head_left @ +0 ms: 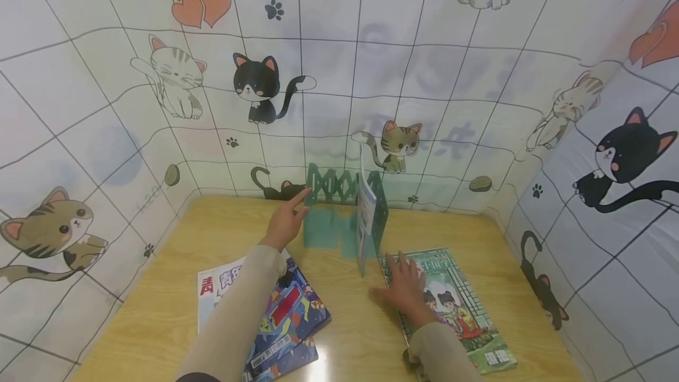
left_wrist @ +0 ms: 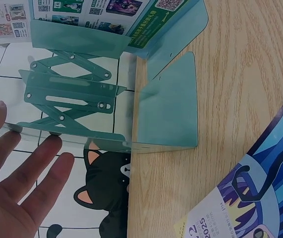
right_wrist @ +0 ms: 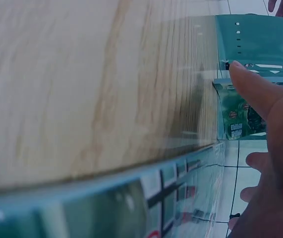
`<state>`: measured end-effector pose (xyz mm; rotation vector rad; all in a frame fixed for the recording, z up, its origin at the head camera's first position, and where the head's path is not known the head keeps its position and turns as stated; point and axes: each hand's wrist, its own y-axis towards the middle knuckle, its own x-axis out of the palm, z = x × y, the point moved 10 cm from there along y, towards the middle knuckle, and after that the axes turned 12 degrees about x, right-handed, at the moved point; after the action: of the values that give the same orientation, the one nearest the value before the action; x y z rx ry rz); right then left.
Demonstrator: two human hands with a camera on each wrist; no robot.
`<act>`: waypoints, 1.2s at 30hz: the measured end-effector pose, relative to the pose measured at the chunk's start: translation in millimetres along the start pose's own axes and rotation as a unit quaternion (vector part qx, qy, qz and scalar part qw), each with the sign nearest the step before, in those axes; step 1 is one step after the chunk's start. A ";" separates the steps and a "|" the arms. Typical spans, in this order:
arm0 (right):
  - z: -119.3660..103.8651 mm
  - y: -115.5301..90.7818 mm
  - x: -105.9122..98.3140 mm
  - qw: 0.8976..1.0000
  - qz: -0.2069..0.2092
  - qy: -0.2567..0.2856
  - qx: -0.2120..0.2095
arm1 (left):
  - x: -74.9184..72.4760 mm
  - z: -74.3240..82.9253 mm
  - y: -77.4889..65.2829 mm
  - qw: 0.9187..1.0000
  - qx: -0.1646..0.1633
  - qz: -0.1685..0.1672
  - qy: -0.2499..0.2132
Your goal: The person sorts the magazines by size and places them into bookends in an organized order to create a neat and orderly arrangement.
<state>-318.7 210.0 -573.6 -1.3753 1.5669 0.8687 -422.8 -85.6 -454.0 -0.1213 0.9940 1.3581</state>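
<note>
A green metal expanding book rack (head_left: 320, 230) stands at the back of the table, with crossed folding bars between its end plates. My left hand (head_left: 282, 224) is at its left end; in the left wrist view the fingertips (left_wrist: 54, 144) meet the edge of the end plate, fingers spread. One thin magazine (head_left: 365, 223) stands upright in the rack, near its right plate. Over the left edge of a green-covered magazine (head_left: 458, 305) lies my right hand (head_left: 407, 290), fingers stretched forward. Whether it presses on the cover I cannot tell.
Several overlapping magazines (head_left: 286, 311) with blue and white covers lie at the left, partly beneath my left forearm. Behind the wooden table (head_left: 345, 317) hangs a white cloth (head_left: 339, 75) with grid lines and cartoon cats, which also closes both sides.
</note>
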 end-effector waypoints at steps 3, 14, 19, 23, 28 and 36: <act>3.4 -1.5 2.8 1.000 -0.018 -0.001 0.006 | 0.1 -0.4 -0.7 1.000 0.000 0.000 -0.002; 12.5 0.3 5.2 0.999 -0.045 0.001 0.001 | -1.1 -1.1 1.7 1.000 -0.001 0.004 -0.006; 17.4 -0.2 2.0 0.998 -0.057 0.006 -0.019 | -0.6 -1.3 2.7 1.000 0.005 0.004 -0.002; 23.7 -0.1 2.1 0.998 -0.065 0.002 -0.018 | -0.2 -2.0 2.8 1.000 0.006 0.004 -0.004; 30.1 -0.6 5.3 0.996 -0.094 -0.002 0.003 | -0.7 0.9 2.9 1.000 0.015 0.006 -0.005; 28.1 -0.1 0.1 0.992 -0.122 -0.023 0.014 | -0.6 1.5 3.3 1.000 0.013 0.001 -0.010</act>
<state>-314.3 235.4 -584.8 -1.4791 1.3363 0.7205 -424.7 -84.2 -451.2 -0.0869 0.9946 1.3460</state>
